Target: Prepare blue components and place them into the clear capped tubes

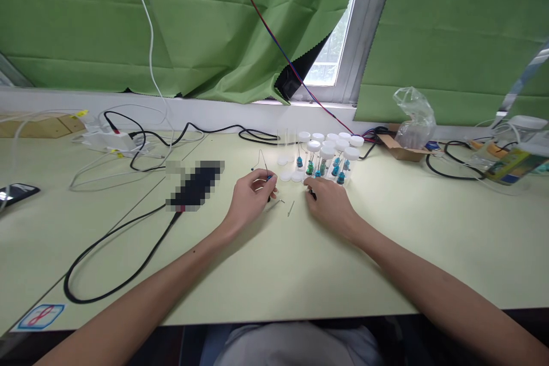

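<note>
In the head view, the left hand (251, 191) pinches a small blue-tipped needle (269, 178) between its fingertips. The right hand (328, 200) rests just right of it with fingers pressed on a small dark piece (313, 195). Capped vials (330, 160) stand just beyond on the table (386, 251); two loose needles (286, 206) lie between the hands.

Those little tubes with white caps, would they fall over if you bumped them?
Probably yes. The tubes look tall and narrow, standing upright close together, so one nudge might topple several. They seem clear, thin plastic, likely light. Lying down, round ones could roll. The right hand rests just beside them.
</note>
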{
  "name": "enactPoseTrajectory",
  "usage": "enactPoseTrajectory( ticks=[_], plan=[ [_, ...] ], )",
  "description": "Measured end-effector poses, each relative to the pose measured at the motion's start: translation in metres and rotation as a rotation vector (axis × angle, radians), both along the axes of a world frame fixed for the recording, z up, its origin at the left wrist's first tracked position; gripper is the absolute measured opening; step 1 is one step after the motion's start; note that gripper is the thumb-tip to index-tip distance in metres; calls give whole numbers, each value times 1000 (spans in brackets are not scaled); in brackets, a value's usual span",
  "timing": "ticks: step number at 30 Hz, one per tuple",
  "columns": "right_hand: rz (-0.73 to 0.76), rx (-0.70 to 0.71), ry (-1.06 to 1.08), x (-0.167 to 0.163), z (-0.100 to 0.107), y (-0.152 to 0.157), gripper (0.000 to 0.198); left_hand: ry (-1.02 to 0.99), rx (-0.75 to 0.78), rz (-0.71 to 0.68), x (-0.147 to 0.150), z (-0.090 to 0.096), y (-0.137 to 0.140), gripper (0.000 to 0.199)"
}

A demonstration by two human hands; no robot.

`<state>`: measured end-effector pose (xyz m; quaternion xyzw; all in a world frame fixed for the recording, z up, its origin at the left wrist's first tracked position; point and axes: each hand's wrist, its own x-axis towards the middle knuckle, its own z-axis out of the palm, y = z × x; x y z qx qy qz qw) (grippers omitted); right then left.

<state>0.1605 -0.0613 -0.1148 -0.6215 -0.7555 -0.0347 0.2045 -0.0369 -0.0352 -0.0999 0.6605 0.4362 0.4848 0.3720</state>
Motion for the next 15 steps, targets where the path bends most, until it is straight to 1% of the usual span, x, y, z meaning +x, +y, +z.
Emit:
enactPoseTrajectory(
  ticks=[8,12,15],
  plan=[
    [42,-82,6,0,-1,0,23,-12,-19,15,1,1,-1,28],
    [74,-86,63,1,-2,0,25,-14,-23,18,1,1,-1,27],
    [109,-83,99,1,-4,0,23,-16,-26,16,1,1,0,28]
  ],
)
